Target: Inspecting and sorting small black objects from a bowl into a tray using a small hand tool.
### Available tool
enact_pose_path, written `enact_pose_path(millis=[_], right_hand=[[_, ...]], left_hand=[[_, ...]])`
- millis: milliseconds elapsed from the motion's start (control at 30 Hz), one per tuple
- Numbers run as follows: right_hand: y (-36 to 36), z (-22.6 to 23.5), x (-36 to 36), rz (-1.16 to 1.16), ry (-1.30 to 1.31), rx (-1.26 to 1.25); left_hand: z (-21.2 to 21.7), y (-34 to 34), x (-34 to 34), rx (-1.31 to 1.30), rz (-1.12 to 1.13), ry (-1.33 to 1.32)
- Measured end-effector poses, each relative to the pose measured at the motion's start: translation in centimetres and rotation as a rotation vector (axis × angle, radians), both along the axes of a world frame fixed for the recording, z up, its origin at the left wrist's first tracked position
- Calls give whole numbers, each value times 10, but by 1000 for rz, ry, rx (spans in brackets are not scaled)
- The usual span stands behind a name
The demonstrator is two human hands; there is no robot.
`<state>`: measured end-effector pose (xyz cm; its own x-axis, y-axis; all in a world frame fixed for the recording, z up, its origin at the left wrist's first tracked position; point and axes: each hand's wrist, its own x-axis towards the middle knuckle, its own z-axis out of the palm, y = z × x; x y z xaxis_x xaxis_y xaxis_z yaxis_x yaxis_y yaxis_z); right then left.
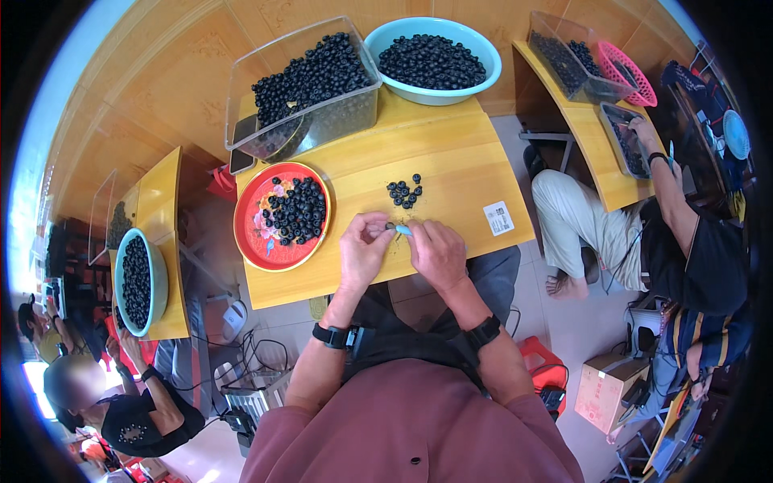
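Observation:
Over the near edge of the wooden table, my two hands meet. My left hand [366,245] is closed in a pinch on a small dark bead [391,226], mostly hidden by the fingertips. Between the fingers of my right hand [439,251] is a small light-blue-handled tool [403,230], its tip against the bead. Just beyond lies a little cluster of loose black beads [403,193], with fine crumbs around it. To the left, a red round tray [256,249] with a floral pattern holds a heap of similar beads [298,211].
At the table's back stand a clear plastic bin [338,113] and a light-blue basin [439,94], both full of black beads. A white label [498,218] sticks on the right side. People work at neighbouring tables left and right; a cardboard box [610,393] stands on the floor.

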<state>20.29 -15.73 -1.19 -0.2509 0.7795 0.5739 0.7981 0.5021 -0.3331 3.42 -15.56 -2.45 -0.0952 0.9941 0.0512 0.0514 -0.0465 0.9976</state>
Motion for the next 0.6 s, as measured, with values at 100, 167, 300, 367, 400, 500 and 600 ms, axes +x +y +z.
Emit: enact_pose_path(millis=[100, 167, 300, 367, 400, 500, 600], right_hand=[[1, -1, -2, -50, -14, -40], [2, -1, -2, -67, -18, -61], [2, 0, -2, -56, -3, -33], [1, 2, -2, -61, -17, -37], [1, 4, -2, -60, -18, -35], [1, 6, -3, -59, -13, -21], [1, 4, -6, -49, 9, -13]], left_hand=[[-3, -2, -3, -21, 3, -176], [-3, -3, -4, -4, 15, -244], [0, -1, -4, 0, 13, -223], [1, -1, -4, 17, 8, -176], [3, -1, -4, 19, 12, -149], [6, -1, -4, 45, 14, -76], [2, -2, -8, 102, 15, -15]])
